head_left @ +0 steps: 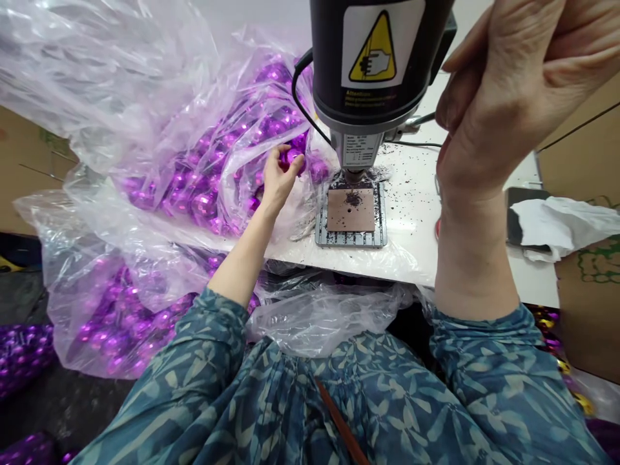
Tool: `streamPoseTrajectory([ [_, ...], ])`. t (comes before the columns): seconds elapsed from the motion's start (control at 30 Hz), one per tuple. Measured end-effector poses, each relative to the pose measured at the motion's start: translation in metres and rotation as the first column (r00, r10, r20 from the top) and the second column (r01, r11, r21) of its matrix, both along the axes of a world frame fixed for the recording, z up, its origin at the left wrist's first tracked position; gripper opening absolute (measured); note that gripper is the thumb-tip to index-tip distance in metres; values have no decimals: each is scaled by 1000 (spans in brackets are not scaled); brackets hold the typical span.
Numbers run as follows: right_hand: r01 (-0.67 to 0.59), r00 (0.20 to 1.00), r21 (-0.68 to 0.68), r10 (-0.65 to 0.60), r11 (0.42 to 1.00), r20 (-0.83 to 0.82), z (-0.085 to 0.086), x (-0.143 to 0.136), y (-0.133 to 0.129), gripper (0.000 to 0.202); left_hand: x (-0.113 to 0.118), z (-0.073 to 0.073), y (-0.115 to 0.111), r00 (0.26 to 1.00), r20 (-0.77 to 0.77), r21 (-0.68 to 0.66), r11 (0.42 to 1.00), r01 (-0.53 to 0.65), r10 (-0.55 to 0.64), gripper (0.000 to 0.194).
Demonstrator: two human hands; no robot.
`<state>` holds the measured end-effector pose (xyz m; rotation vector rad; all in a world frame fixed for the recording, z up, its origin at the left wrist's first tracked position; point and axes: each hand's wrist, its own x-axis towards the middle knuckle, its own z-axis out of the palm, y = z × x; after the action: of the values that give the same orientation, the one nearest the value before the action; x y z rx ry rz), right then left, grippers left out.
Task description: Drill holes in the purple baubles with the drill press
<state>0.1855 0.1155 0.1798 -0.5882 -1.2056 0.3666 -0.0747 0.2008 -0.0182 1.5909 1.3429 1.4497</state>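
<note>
My left hand (279, 181) has its thumb and fingers around a shiny purple ball (293, 155), at the mouth of a clear plastic bag (232, 171) full of similar balls. Up at the right, my right hand (513, 97) is curled closed at the end of a metal lever (425, 119) on the bench drill press (375, 97); its grip end is hidden by my fingers. Below the drill head lies a brown square board (336, 216) with a small hole and dark shavings, on the slotted metal base (351, 239). Nothing else rests on the board.
Dark shavings are scattered over the white table (411, 219). A white cloth (566, 223) lies at the right, beside a cardboard box (588, 303). Another bag of purple balls (121, 323) hangs below the table's left edge. A black cable (303, 106) loops beside the drill.
</note>
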Motion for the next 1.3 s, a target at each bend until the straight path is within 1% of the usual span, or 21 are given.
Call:
streamPoseTrajectory([
  [0.07,-12,1000,33,12,999,-2,-2,0,0,64,11,10,-35,975,206,-110,989,103,-79,56],
  [0.1,-20,1000,50,20,999,-7,-2,1,1,65,18,12,-50,949,295,-168,971,167,-112,51],
  [0.17,-41,999,73,42,996,-13,-3,1,2,68,35,10,-74,887,435,-255,924,286,-154,41],
  [0.23,-62,998,83,63,995,-11,-3,1,3,71,49,2,-84,844,512,-306,885,351,-158,38],
  [0.3,-78,997,95,79,992,-1,-3,0,2,72,59,-6,-84,838,524,-326,874,360,-150,41],
  [0.43,-76,997,84,73,994,37,2,0,-4,70,65,-21,-74,877,456,-299,902,312,-152,55],
  [0.6,-28,992,-3,28,1000,123,6,0,-9,68,68,-38,-68,887,399,-206,920,334,-233,69],
  [0.67,-31,992,13,30,999,126,5,0,-7,70,70,-44,-65,907,339,-187,927,326,-250,72],
  [0.77,-35,994,76,27,997,108,3,-1,-2,74,73,-52,-61,937,212,-158,936,315,-279,71],
  [0.9,3,995,97,-12,995,98,-2,-1,1,77,73,-54,-62,958,4,-86,954,288,-288,68],
  [1.03,-3,997,86,-4,996,74,-4,1,-1,76,72,-51,-65,947,-174,-2,962,273,-269,72],
  [1.1,-20,997,81,14,996,73,-3,1,-3,74,73,-50,-67,939,-203,18,958,286,-276,70],
  [1.23,-42,994,42,37,998,105,1,1,-6,72,77,-52,-70,924,-186,35,938,346,-334,65],
  [1.3,-38,994,22,36,999,100,1,1,-6,72,78,-53,-72,923,-178,45,934,353,-341,64],
])
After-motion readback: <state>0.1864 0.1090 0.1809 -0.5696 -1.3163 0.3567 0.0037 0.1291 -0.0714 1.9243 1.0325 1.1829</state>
